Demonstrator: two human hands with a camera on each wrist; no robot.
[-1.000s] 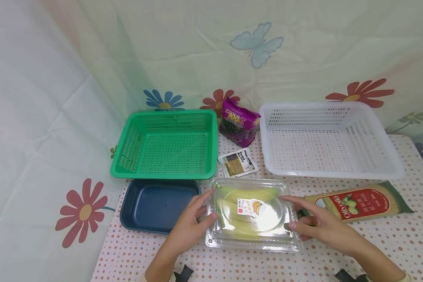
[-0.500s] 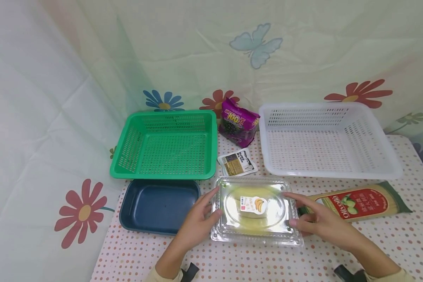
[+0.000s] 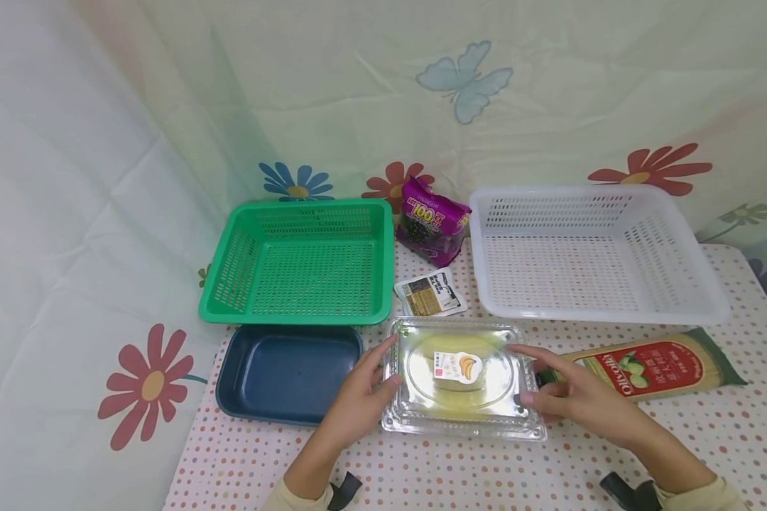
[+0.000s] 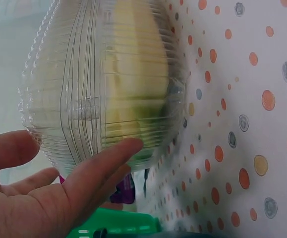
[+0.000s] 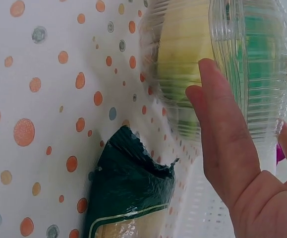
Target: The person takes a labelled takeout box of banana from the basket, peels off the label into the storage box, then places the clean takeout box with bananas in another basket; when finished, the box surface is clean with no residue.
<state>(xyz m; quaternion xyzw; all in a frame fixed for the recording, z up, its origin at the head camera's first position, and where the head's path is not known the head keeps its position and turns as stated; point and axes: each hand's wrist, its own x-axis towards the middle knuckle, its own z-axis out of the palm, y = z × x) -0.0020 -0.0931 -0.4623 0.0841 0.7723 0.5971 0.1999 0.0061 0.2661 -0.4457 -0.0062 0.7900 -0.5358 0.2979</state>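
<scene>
In the head view a clear plastic clamshell box point(image 3: 431, 415) of bananas lies on the dotted tablecloth, its lid shut, a banana sticker on top. My left hand point(image 3: 354, 406) is at its left side, with nearly straight fingers along the wall and the thumb by the lid. On the opposite side my right hand point(image 3: 591, 404) has its index finger and thumb at the lid edge. The right wrist view shows its straight fingers against the ribbed side wall point(image 5: 180, 64). Bananas point(image 4: 138, 54) show through the plastic in the left wrist view.
A green basket point(image 3: 383, 270) and a dark blue tray point(image 3: 226, 376) stand at left. A white basket point(image 3: 607, 312) is at back right, a pasta bag point(image 3: 661, 365) before it. Between the baskets are a purple candy bag point(image 3: 431, 220) and a small pouch point(image 3: 430, 294).
The banana box has shifted slightly right and away from me, and looks a little smaller. My left hand moved right with it; the right hand stayed almost in place.
</scene>
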